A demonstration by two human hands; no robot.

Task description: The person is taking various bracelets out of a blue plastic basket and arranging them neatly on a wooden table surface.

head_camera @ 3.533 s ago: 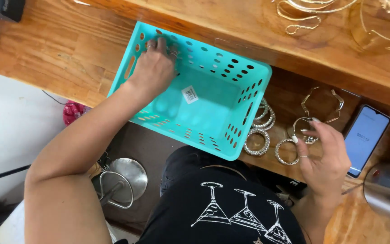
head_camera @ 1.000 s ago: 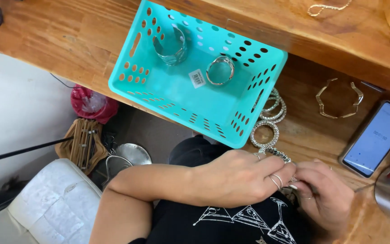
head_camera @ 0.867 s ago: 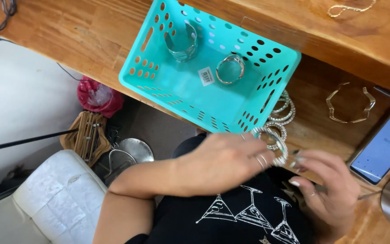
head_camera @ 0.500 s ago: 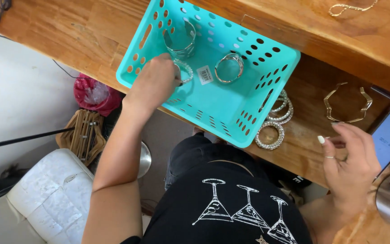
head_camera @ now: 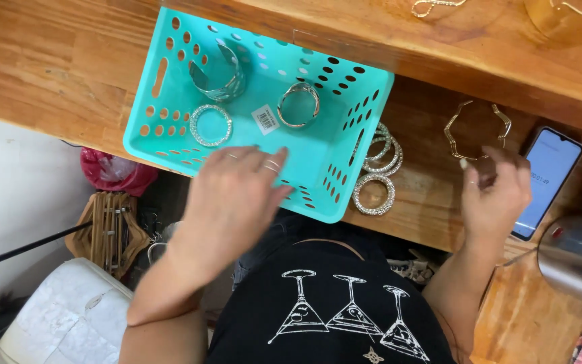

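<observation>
A teal perforated basket (head_camera: 170,47) rests on the wooden counter and juts over its front edge. Inside lie a wide silver cuff (head_camera: 218,74), a sparkly bangle (head_camera: 211,125) and a silver bracelet (head_camera: 298,104). My left hand (head_camera: 237,192) hovers over the basket's near wall, fingers spread, holding nothing. My right hand (head_camera: 496,192) is above the counter, just below a gold wavy necklace (head_camera: 476,128), empty as far as I can see. A stack of sparkly bangles (head_camera: 376,172) lies on the counter between the basket and my right hand.
A phone (head_camera: 548,178) with a lit screen lies right of my right hand. A metal container (head_camera: 577,259) stands at the right edge. Gold jewellery (head_camera: 432,7) sits on the upper shelf. Below the counter are a red bag (head_camera: 112,175), wooden hangers (head_camera: 109,229) and a white seat (head_camera: 69,317).
My left hand has pulled back out of the basket, leaving a sparkly bangle inside. My right hand has risen toward the gold necklace.
</observation>
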